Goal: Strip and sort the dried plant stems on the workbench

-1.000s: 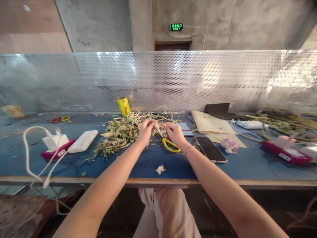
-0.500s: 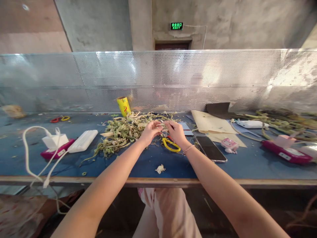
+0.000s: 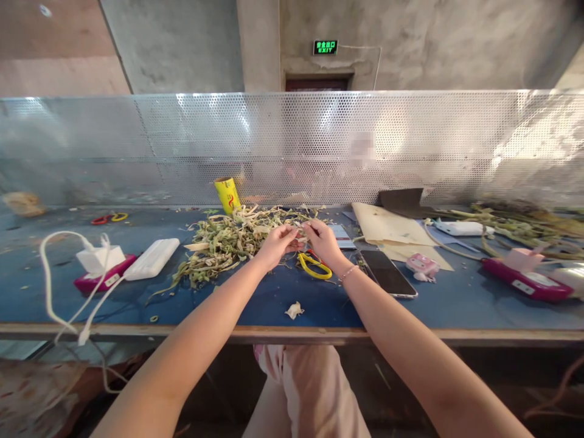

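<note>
My left hand (image 3: 279, 244) and my right hand (image 3: 322, 241) meet over the table, fingertips pinched together. A small pale piece of dried plant (image 3: 300, 232) shows between them, partly hidden by the fingers. Just left of my left hand spreads a heap of dried, greenish plant stems and leaves (image 3: 228, 242). Below my right hand lies a pair of scissors with yellow handles (image 3: 314, 266). A printed card or screen (image 3: 343, 237) is partly covered behind my right hand. Nearer the front edge rests a crumpled white scrap (image 3: 294, 310).
A yellow tube (image 3: 227, 196) stands behind the heap. On the right are a dark phone (image 3: 387, 274), a pink figure (image 3: 422, 266), cardboard (image 3: 392, 222) and a magenta power strip (image 3: 529, 280). Leftward lie a white power bank (image 3: 152, 259), cables, and red-and-yellow scissors (image 3: 109, 218). A perforated metal screen (image 3: 196, 146) runs behind.
The fingers of my left hand have closed in a little toward my right fingertips. Everything on the table stays in place.
</note>
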### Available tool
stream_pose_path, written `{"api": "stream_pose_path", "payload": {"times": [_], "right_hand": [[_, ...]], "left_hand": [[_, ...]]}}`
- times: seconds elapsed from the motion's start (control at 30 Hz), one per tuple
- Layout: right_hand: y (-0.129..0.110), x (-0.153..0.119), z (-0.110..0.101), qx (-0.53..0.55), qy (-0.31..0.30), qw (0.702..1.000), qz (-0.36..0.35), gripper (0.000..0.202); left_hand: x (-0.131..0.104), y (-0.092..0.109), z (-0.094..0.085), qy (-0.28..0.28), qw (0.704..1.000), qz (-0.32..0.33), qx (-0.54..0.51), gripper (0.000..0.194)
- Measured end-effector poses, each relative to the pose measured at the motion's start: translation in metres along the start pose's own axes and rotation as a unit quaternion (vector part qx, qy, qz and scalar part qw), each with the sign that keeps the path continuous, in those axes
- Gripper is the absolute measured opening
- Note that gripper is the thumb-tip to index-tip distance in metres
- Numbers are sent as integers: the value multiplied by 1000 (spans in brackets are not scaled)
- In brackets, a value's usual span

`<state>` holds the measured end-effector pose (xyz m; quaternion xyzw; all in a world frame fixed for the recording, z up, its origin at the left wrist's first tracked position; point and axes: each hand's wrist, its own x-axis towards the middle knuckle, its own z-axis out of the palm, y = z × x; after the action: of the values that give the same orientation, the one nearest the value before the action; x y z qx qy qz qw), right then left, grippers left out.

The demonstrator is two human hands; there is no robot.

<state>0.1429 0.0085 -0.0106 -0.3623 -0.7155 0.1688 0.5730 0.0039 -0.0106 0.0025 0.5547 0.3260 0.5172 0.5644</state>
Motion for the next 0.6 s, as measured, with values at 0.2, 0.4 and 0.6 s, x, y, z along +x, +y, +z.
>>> {"api": "stream_pose_path", "payload": {"times": [0.2,0.4,0.6], "right_hand": [[-6,1,-1,33,-9,999,-11,26],[-11,1,-3,125,-17,991,50,26],[-14,-1,-2,293,-58,940,166,19]], "left_hand": [[-1,3,1,22,998,-32,-46,16],[-2,3,3,29,998,-42,-44,13],[0,0,2,31,998,-18,-43,11]]}}
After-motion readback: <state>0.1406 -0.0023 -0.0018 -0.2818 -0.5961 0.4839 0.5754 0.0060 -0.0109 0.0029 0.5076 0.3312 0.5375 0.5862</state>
